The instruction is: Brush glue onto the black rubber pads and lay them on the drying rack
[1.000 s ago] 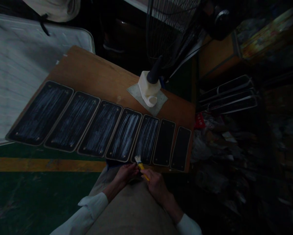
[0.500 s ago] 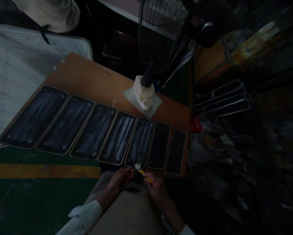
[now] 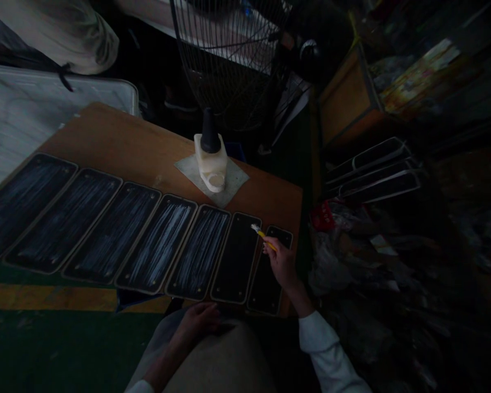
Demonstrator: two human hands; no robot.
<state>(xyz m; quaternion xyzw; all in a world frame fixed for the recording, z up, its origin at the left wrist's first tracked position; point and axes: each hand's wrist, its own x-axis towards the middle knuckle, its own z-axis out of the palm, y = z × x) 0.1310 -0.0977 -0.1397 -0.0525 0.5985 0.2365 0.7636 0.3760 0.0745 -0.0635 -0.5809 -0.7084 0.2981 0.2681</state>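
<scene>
In my right hand [image 3: 280, 259] is a small paintbrush [image 3: 261, 233] with a yellow handle, gripped in closed fingers. Its whitish bristles are over the upper right of a plain black panel [image 3: 236, 259]; contact cannot be made out. My left hand [image 3: 202, 317] lies on my lap, holding nothing, its fingers loosely extended. Several rounded black panels stand in a row; those to the left, such as one streaked panel [image 3: 157, 243], carry white brush strokes. The rightmost panel [image 3: 265, 278] is partly behind my right hand. A white bottle [image 3: 212, 164] with a black nozzle rests on a grey sheet [image 3: 235, 183].
The panels lie on a brown board [image 3: 138, 144]. Behind it are a fan [image 3: 229, 71], a pale bin [image 3: 118, 93] and a person's trouser leg [image 3: 81, 41]. Plastic bags [image 3: 331, 251], a wooden box [image 3: 345, 98] and more black panels [image 3: 376, 174] are at the right.
My right hand has moved the brush up and right, from the near edge of a streaked panel to over a plain one. My left hand stays low at my lap. The view has shifted.
</scene>
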